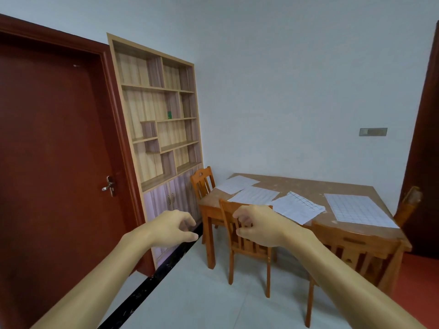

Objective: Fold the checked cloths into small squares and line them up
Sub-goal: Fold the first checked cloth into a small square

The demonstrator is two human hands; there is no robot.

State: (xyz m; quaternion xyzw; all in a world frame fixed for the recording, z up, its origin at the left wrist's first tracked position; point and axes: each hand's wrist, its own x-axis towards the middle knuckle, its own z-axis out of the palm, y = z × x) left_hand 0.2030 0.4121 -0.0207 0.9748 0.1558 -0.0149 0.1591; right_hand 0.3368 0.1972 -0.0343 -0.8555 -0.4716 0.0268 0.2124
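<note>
Several white checked cloths lie spread flat on a wooden table (308, 184) ahead to the right. One cloth (237, 184) is at the far left, a second (255, 195) beside it, a third (297, 206) has a corner turned over, and a fourth (356, 210) lies at the right. My left hand (173, 227) and my right hand (259, 227) are raised in the air well short of the table, fingers loosely curled, holding nothing.
Wooden chairs stand around the table: one at the near side (247, 241), one at the left end (203, 184), another at the right (408, 203). A red door (52, 150) and a bookshelf (161, 115) line the left wall. Pale floor lies in front.
</note>
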